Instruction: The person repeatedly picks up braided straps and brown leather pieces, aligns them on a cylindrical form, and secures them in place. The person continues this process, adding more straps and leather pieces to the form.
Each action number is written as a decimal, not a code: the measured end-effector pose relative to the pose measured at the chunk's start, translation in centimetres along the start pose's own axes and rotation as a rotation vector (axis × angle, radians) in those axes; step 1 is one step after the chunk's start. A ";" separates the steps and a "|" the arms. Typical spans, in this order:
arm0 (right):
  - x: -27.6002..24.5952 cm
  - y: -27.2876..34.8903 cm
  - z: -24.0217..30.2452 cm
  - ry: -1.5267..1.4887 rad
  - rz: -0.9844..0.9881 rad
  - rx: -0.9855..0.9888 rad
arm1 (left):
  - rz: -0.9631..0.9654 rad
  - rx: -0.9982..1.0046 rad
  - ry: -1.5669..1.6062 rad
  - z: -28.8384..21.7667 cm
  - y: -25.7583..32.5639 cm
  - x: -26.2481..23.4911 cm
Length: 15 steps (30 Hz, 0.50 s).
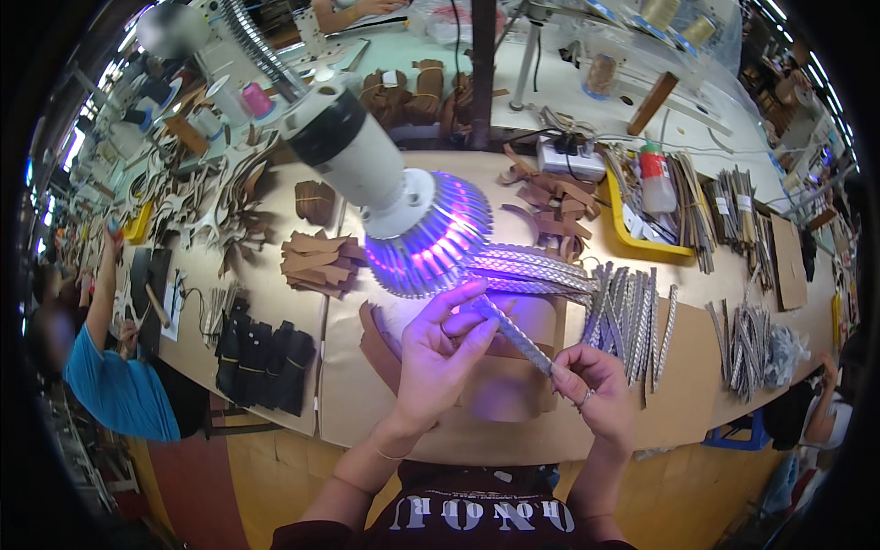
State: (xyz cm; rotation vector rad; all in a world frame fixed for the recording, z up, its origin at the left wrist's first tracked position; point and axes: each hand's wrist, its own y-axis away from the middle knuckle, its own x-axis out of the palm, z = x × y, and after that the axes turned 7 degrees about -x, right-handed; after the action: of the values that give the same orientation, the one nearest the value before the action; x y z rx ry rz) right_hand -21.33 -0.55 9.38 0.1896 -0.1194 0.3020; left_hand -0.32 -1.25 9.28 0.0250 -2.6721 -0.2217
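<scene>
While a violet lamp [417, 243] glows overhead, both hands pinch one braided silver strip [518, 335].
Left hand [440, 353] closes round its upper end, right hand [596, 390] its lower; more strips [628, 316] lie just beside.

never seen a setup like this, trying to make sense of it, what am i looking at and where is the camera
The camera sits on a person's head and looks down, so edges bend and the forearms enter from below. The left hand and the right hand each pinch an end of one flat silver-grey braided strip, held under a white lamp with purple glowing lights. The tan cardboard-covered table carries more braided strips, stacked brown leather pieces, black bundles and a yellow tray. Other people work at the sides.
</scene>
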 end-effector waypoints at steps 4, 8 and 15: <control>1.2 -0.8 0.4 0.044 -0.047 -0.019 | -0.118 0.066 0.020 0.6 -0.9 -1.4; 2.0 -1.4 0.5 0.089 -0.129 -0.111 | -0.194 0.022 -0.015 0.8 -1.8 -3.1; 1.6 -1.8 0.4 0.132 -0.113 -0.091 | -0.200 0.122 0.120 1.1 -2.0 -3.5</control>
State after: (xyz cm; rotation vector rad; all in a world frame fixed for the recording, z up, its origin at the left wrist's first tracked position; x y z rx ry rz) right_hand -19.32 -1.91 9.71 0.0856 0.0079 0.1948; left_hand 2.29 -2.82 6.44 0.3349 -2.5588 -0.1151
